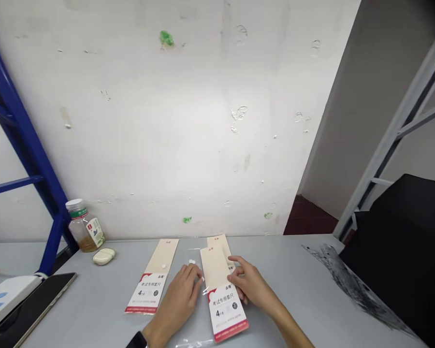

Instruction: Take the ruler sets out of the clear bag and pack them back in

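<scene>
A cream, white and red card (224, 309), printed with Chinese text and a "4", lies in front of me, slightly tilted. My right hand (252, 286) is at its right side, thumb tip on the card's edge, index finger stretched above and other fingers curled. A second cream card (219, 240) sticks out behind it, mostly covered. My left hand (179, 295) rests to the left, thumb and index finger together at the edge of a clear plastic sleeve (195, 333). Farther left lies a matching card (145, 292) in clear plastic.
A jar with a white lid (89, 227) and a pale oval case (104, 256) stand at the back left. A dark tablet-like device (39, 309) and a white box (7, 295) lie at the left edge. Crumpled dark plastic (355, 280) and a black object (402, 251) are right.
</scene>
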Motion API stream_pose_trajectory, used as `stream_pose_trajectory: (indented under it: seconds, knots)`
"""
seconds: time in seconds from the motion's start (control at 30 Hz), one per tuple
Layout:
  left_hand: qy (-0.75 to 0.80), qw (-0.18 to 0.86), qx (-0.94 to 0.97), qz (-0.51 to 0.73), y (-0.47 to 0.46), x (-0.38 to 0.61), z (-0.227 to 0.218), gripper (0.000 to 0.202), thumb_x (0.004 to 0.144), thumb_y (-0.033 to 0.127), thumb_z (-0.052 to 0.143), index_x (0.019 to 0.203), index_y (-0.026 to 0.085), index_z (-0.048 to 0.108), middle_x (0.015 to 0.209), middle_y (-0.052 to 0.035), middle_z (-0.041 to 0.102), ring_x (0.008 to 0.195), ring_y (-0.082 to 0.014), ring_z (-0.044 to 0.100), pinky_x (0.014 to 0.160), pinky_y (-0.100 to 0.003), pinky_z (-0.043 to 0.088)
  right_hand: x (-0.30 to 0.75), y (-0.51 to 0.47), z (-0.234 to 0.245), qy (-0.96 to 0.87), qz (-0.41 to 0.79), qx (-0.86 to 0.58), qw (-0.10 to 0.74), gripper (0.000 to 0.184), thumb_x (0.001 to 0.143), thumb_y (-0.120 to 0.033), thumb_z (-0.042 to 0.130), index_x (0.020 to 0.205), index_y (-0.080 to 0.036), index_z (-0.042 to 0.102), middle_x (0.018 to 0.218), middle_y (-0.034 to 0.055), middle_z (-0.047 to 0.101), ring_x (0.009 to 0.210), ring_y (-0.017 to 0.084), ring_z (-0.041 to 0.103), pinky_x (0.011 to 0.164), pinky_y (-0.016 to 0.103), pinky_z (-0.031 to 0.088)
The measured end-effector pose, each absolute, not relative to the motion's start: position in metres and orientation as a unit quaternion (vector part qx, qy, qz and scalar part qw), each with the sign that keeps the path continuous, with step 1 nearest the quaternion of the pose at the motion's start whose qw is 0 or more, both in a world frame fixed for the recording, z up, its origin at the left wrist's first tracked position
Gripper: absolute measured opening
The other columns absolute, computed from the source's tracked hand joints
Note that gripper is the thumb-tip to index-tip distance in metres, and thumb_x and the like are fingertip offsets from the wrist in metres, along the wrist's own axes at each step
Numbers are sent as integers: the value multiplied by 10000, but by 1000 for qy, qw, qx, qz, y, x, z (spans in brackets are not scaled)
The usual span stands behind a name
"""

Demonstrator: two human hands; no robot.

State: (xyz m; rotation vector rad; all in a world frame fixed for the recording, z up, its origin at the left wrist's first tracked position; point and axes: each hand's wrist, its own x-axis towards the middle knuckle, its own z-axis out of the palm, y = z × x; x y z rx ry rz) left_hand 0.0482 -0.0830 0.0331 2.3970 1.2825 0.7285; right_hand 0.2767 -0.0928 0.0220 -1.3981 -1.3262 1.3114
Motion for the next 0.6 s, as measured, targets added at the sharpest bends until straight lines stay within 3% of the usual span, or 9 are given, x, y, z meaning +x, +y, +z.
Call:
stream_pose_trajectory:
  seconds: [0.23, 0.47, 0.6]
  knots:
    - [447, 177, 843, 243, -85, 53, 29, 223, 991, 289, 310, 907, 237, 511, 962, -55, 585, 872, -233, 557, 799, -403, 462, 261, -94, 16, -510, 563, -499, 417, 538, 723, -322, 642, 1213, -215, 447, 634, -99, 530, 420, 108, 534, 395, 236, 423]
    - [432, 195, 839, 267, -85, 52, 25, 218, 1000, 282, 296, 910, 234, 489, 959, -49, 568, 878, -225, 550, 798, -394, 462, 245, -99, 21, -506, 571, -505, 404, 386, 712, -358, 658, 1034, -185, 536, 493, -91, 535, 390, 84, 418, 413, 213, 270]
    - [438, 163, 840, 277, -86, 52, 25, 229, 995, 281, 306, 904, 236, 511, 973, -54, 582, 877, -235, 551, 791, -416, 462, 246, -99, 23, -508, 571, -514, 390, 370, 727, -370, 643, 1027, -182, 534, 445, -105, 502, 375, 81, 376, 409, 212, 249]
